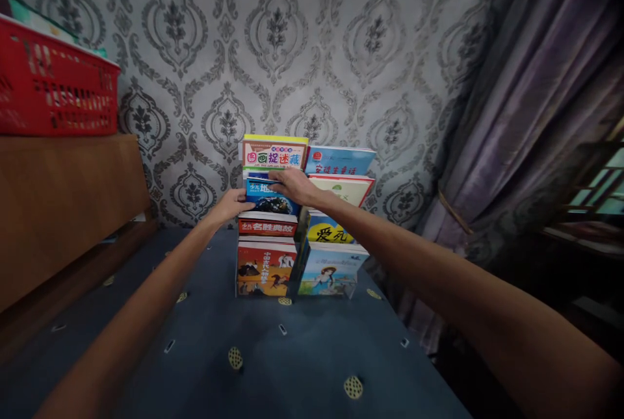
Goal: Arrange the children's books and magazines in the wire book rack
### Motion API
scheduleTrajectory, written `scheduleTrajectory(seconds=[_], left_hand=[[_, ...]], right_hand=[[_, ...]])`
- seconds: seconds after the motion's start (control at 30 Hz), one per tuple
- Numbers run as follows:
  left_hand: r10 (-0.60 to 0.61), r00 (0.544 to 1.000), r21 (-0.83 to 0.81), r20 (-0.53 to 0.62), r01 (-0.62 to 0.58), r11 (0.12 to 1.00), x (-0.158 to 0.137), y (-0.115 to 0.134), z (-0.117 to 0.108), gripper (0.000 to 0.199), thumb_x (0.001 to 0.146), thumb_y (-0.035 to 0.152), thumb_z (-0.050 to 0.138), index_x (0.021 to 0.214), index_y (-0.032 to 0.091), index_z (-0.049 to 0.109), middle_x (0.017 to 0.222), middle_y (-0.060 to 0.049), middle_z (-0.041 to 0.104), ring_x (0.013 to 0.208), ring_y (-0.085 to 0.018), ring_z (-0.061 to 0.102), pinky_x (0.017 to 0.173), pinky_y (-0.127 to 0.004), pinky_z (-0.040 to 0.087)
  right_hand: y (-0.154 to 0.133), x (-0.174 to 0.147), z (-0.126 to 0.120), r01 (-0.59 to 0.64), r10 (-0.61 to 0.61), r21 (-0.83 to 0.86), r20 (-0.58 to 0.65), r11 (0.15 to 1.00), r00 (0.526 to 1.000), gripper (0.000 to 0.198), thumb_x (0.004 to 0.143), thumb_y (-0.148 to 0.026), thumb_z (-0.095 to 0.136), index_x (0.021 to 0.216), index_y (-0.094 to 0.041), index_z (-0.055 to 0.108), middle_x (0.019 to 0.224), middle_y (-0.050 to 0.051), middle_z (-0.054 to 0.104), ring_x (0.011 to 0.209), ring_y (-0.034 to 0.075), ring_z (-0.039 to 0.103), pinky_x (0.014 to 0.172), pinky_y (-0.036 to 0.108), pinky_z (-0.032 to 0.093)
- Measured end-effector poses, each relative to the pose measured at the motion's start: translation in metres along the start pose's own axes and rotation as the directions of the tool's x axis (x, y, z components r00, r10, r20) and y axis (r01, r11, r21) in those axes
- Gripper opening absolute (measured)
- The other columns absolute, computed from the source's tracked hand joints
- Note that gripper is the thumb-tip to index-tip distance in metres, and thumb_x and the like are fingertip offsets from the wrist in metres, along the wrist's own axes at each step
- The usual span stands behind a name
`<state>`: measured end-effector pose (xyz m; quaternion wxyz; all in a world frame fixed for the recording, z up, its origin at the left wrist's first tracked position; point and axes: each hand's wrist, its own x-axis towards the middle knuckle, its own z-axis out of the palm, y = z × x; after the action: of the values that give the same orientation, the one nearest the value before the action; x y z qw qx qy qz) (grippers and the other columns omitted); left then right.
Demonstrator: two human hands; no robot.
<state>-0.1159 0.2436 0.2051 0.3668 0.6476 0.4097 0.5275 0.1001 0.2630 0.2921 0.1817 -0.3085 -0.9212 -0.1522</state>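
A blue book with a picture of the Earth (pixel 271 203) stands in the left column of a tiered, see-through book rack (pixel 351 289). My left hand (pixel 228 205) grips its left edge, with the fingertips partly out of sight. My right hand (pixel 294 185) is closed over its upper right edge. Behind it rises a book with a yellow top and colourful title (pixel 275 154). In front are a red-covered book (pixel 267 228) and an orange book with horses (pixel 266 268). The right column holds a light blue book (pixel 338 159), a cream book (pixel 322 185), a yellow-and-blue book (pixel 326 230) and one with a girl in a hat (pixel 331 269).
The rack stands on a dark blue patterned cloth (pixel 195 367) near the wallpapered wall (pixel 312 49). To the left, a red basket (pixel 63 81) sits on a wooden cabinet (pixel 73 204). A purple-grey curtain (pixel 507 126) hangs on the right.
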Motion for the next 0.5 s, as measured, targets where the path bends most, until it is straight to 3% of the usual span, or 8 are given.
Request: scheduleTrajectory(seconds=[0.2,0.5], left_hand=[[0.023,1.0,0.024,-0.016,-0.023,0.999,-0.0025,0.0028,0.0014,0.042,0.062,0.043,0.083,0.091,0.014,0.076,0.087,-0.007,0.077,0.082,-0.023,0.068,0.076,-0.034,0.052],[-0.015,0.996,-0.047,-0.085,0.011,0.999,-0.0009,0.0059,0.0074,0.051,0.057,0.053,0.087,0.091,0.017,0.075,0.085,-0.004,0.076,0.076,-0.022,0.068,0.067,-0.032,0.054]], right_hand=[[0.0019,0.0029,-0.0021,0.016,-0.016,0.005,0.026,1.0,1.0,0.01,0.096,-0.026,0.058,0.089,-0.019,0.062,0.085,0.004,0.069,0.076,0.018,0.056,0.064,0.026,0.028],[0.0077,0.0035,-0.0017,0.047,-0.046,0.054,-0.027,0.997,0.999,0.012,0.096,-0.026,0.055,0.095,-0.018,0.064,0.085,0.005,0.068,0.077,0.018,0.056,0.068,0.026,0.033]])
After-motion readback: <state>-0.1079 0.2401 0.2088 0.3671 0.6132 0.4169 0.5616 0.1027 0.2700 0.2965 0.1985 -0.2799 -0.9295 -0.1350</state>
